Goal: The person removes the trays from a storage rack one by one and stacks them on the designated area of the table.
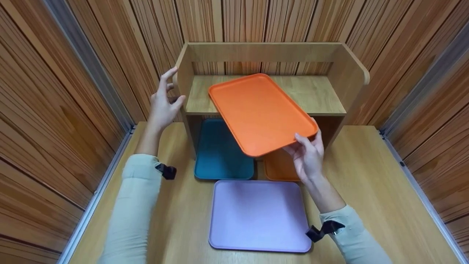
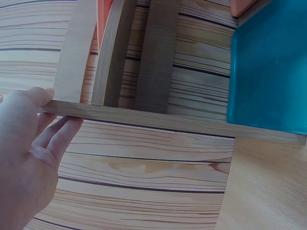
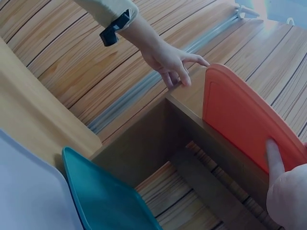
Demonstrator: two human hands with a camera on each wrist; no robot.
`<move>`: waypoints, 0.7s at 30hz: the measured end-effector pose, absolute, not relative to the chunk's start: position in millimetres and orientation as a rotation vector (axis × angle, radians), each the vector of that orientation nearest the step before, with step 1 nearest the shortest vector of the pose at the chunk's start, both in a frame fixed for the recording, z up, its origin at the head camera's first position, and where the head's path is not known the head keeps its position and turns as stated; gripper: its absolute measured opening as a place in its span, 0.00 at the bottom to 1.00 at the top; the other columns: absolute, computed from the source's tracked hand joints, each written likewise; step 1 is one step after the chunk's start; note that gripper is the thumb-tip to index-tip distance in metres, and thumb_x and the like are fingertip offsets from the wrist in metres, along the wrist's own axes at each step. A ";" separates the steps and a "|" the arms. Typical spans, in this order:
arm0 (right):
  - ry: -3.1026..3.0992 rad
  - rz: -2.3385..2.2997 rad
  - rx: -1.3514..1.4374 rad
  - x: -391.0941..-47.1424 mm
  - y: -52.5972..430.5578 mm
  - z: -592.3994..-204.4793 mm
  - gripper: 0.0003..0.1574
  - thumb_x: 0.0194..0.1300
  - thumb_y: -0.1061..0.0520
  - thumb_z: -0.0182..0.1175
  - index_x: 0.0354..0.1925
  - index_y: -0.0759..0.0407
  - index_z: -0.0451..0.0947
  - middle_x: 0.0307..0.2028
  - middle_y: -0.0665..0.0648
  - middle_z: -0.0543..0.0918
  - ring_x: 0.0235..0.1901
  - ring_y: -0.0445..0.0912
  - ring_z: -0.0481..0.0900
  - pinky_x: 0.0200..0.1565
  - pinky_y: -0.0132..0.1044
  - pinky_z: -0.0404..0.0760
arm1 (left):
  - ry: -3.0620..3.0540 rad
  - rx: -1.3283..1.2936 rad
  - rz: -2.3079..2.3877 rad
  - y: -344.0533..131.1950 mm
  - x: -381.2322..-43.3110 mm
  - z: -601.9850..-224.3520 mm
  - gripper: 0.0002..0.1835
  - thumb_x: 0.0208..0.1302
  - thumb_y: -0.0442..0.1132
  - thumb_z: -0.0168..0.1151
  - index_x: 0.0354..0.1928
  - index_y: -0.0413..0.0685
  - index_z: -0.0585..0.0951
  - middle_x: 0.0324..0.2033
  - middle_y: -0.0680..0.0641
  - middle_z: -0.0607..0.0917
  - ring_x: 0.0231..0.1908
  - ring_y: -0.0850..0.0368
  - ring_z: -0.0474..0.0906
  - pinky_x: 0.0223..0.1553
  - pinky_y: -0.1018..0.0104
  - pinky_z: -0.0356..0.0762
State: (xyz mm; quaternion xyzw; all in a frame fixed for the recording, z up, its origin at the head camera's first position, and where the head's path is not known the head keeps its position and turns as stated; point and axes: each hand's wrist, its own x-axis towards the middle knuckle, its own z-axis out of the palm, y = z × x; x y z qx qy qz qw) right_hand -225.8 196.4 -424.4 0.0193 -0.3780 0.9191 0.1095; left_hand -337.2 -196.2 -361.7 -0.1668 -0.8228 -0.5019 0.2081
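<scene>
Orange tray (image 1: 262, 115) partly hides the shelf (image 1: 315, 91) and teal tray (image 1: 221, 156) from above.

Vertical wood-grain planks line the back wall (image 1: 245, 22) beyond the left hand (image 1: 165, 102) and right hand (image 1: 309, 156), matching the left wall (image 1: 44, 102) and right wall (image 1: 439, 146) outside them. Beneath the hands spreads a pale wood-grain surface (image 1: 366, 198), edged by a left metal rail (image 1: 98, 196) and right metal rail (image 1: 419, 190). A wooden shelf unit (image 1: 318, 95) stands beyond the right hand; bright light (image 3: 259, 6) glares past the left.
</scene>
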 end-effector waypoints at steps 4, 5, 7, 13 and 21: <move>-1.087 2.701 0.042 -224.1 206.3 -424.9 0.48 0.80 0.74 0.52 0.87 0.49 0.50 0.52 0.56 0.88 0.35 0.47 0.96 0.40 0.43 0.99 | -2.286 -0.478 -1.376 -197.3 -337.3 -362.3 0.41 0.80 0.27 0.63 0.87 0.59 0.62 0.90 0.43 0.60 0.83 0.37 0.72 0.73 0.35 0.87; -1.082 2.704 0.042 -223.8 209.1 -425.0 0.49 0.80 0.74 0.53 0.88 0.49 0.50 0.51 0.57 0.89 0.35 0.47 0.96 0.40 0.43 0.99 | -2.284 -0.481 -1.373 -197.5 -337.1 -362.4 0.41 0.80 0.27 0.63 0.87 0.58 0.62 0.90 0.43 0.60 0.83 0.37 0.72 0.73 0.35 0.87; -1.080 2.712 0.055 -223.0 215.0 -425.3 0.49 0.80 0.74 0.53 0.88 0.50 0.49 0.51 0.57 0.89 0.35 0.47 0.96 0.41 0.45 0.99 | -2.286 -0.479 -1.373 -197.8 -336.5 -362.1 0.41 0.81 0.27 0.63 0.87 0.60 0.62 0.90 0.42 0.61 0.82 0.38 0.73 0.72 0.36 0.87; -1.109 2.716 0.073 -220.7 231.9 -426.1 0.45 0.81 0.74 0.53 0.85 0.51 0.54 0.56 0.57 0.88 0.36 0.47 0.95 0.42 0.45 0.99 | -2.295 -0.464 -1.375 -197.6 -335.9 -361.8 0.41 0.81 0.28 0.63 0.87 0.62 0.62 0.89 0.41 0.63 0.82 0.39 0.73 0.72 0.37 0.88; -1.184 2.705 0.152 -220.9 252.4 -429.3 0.51 0.82 0.74 0.51 0.90 0.50 0.45 0.57 0.57 0.87 0.37 0.47 0.95 0.40 0.42 0.99 | -2.296 -0.461 -1.379 -197.4 -337.0 -362.7 0.41 0.81 0.28 0.63 0.87 0.63 0.62 0.89 0.42 0.62 0.83 0.39 0.73 0.74 0.36 0.86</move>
